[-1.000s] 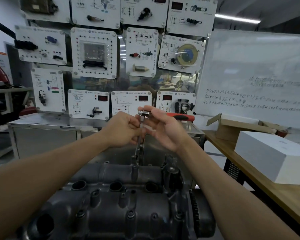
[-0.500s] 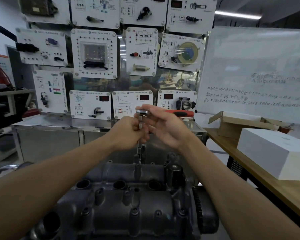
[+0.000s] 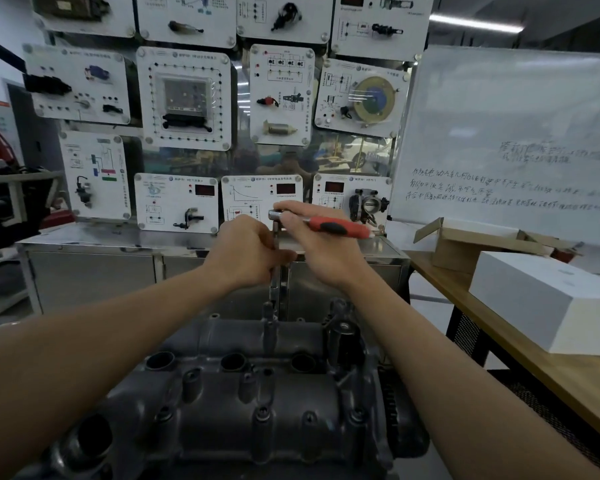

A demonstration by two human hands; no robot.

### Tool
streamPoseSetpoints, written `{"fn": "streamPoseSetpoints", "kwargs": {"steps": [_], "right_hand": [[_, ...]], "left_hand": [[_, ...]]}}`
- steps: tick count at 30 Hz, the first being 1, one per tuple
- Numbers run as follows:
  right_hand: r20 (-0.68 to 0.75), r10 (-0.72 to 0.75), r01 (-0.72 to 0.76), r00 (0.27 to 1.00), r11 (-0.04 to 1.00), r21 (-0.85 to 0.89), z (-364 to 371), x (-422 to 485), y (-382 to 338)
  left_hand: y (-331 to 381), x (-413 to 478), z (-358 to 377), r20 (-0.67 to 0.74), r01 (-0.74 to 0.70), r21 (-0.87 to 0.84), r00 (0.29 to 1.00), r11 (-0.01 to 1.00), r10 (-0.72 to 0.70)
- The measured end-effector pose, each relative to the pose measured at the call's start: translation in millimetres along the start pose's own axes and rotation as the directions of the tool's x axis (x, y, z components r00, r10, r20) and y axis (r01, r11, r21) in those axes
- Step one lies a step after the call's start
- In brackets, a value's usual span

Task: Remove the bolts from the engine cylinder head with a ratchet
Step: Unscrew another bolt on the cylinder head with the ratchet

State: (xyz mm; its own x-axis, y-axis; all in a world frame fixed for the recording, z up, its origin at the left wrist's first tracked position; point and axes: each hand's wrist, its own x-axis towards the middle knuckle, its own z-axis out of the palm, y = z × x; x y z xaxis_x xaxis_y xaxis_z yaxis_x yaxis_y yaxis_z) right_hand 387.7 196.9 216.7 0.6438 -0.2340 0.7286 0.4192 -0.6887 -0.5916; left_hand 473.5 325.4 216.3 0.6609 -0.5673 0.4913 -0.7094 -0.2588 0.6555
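A dark grey engine cylinder head (image 3: pixel 257 403) fills the lower middle, with several bolts in its top. A ratchet (image 3: pixel 340 227) with a red and black handle points right, its chrome head above a long upright extension bar that runs down to a bolt post at the head's far edge (image 3: pixel 270 315). My left hand (image 3: pixel 246 251) grips the extension bar. My right hand (image 3: pixel 321 247) holds the ratchet near its head, fingers over the handle.
A wooden table (image 3: pixel 551 379) at the right carries a white box (image 3: pixel 548 299) and an open cardboard box (image 3: pixel 471 244). Behind stands a steel cabinet (image 3: pixel 94 268) with wall-mounted display panels and a whiteboard (image 3: pixel 513 133).
The ratchet handle has swung out to the right, showing more of its red grip. Both hands stay on the tool above the same far bolt.
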Motion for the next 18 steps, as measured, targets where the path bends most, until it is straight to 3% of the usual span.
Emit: {"fn": "streamPoseSetpoints", "kwargs": {"steps": [2, 3, 5, 6, 8, 9, 11, 15, 18], "right_hand": [[0.019, -0.095, 0.097, 0.995, 0.986, -0.138, 4, 1, -2], [0.028, -0.067, 0.069, 0.997, 0.992, -0.106, 7, 2, -2], [0.045, 0.114, -0.120, 0.992, 0.978, 0.173, 9, 5, -1], [0.090, 0.224, -0.241, 0.970, 0.891, 0.385, 7, 7, 2], [0.276, 0.328, -0.421, 0.904, 0.555, 0.718, -2, 8, 11], [0.355, 0.318, -0.465, 0.879, 0.408, 0.786, -7, 6, 17], [0.422, 0.269, -0.489, 0.866, 0.280, 0.826, -13, 4, 24], [0.431, 0.279, -0.504, 0.858, 0.296, 0.812, -13, 6, 23], [0.365, 0.316, -0.477, 0.876, 0.449, 0.755, -9, 7, 14]], "left_hand": [[-1, -1, -2, -0.021, -0.005, 0.043, 1.000, 0.999, 0.006], [-2, -2, -3, -0.021, -0.015, 0.051, 1.000, 0.999, 0.016], [-4, -3, -6, 0.039, -0.035, -0.021, 0.999, 0.999, 0.035], [-4, -3, -6, 0.094, -0.025, -0.115, 0.995, 0.993, 0.036], [-3, -2, -6, 0.210, 0.037, -0.280, 0.977, 0.959, 0.023], [-3, -2, -5, 0.260, 0.056, -0.316, 0.965, 0.947, 0.030], [-2, -1, -4, 0.323, 0.047, -0.312, 0.944, 0.949, 0.059], [-4, 3, -7, 0.291, 0.004, -0.227, 0.955, 0.974, 0.064], [-3, 4, -6, 0.146, -0.007, -0.199, 0.989, 0.980, 0.037]]}}
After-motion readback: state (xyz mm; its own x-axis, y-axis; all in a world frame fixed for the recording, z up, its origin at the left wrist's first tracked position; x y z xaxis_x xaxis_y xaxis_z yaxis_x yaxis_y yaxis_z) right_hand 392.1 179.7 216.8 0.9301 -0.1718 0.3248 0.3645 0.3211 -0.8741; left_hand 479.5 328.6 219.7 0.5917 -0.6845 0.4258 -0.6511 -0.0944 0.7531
